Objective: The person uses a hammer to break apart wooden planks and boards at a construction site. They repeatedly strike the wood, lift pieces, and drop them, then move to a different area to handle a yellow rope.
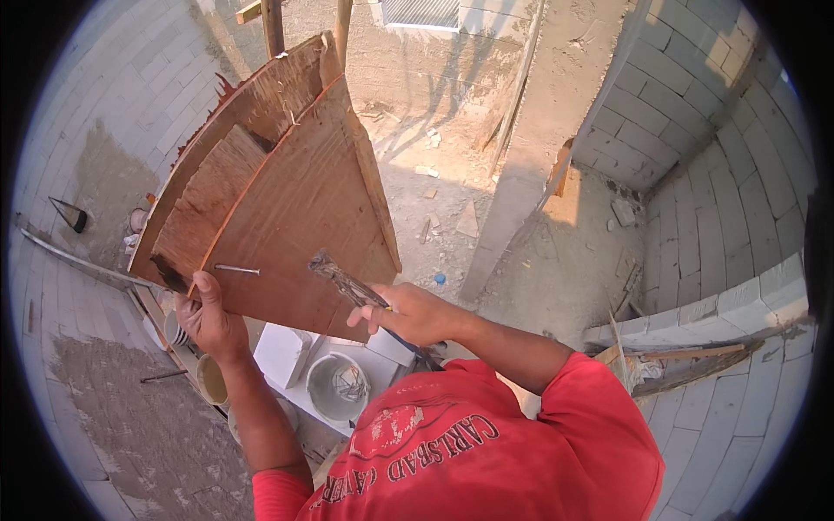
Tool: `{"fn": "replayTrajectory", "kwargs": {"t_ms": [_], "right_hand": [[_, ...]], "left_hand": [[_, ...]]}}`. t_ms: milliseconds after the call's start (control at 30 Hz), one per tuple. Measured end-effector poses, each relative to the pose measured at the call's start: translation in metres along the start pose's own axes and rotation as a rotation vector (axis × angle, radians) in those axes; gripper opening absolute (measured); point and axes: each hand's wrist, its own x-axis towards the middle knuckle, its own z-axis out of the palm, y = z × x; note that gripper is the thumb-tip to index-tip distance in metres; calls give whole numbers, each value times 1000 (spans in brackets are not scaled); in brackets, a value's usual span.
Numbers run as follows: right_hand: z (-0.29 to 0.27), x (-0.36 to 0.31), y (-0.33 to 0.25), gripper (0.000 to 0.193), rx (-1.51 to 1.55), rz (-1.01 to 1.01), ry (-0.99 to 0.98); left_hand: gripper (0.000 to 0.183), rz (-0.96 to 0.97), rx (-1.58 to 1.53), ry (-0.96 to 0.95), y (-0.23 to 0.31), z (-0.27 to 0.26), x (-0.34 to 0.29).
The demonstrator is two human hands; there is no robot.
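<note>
A large plywood form [304, 208], made of sheets joined along a thin edge strip, leans upright in front of me. My left hand [213, 321] grips its lower left corner, the thumb pressed on the strip. Just above that thumb a long nail [237, 269] juts out to the right from the strip; how deep its tip sits I cannot tell. My right hand [408, 314] is wrapped round the handle of a hammer [347, 282]. The worn hammer head is a short way right of the nail, apart from it and in front of the plywood.
Below the form, a white bucket [337, 388] holding thin metal pieces stands beside white blocks [282, 354]. More buckets [211, 379] are at the left. A concrete column [556, 113] rises at the right, and rubble [467, 220] litters the floor. Block walls [721, 208] surround the space.
</note>
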Motion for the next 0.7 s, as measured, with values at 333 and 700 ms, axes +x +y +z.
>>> {"fn": "replayTrajectory", "kwargs": {"t_ms": [333,700], "right_hand": [[78,-79,8,54,241,263,134],[116,-102,-28,60,246,314,119]], "left_hand": [[40,-261,-228,-50,-82,3,-138],[42,-268,-238,-189,-65,-7,-179]]}}
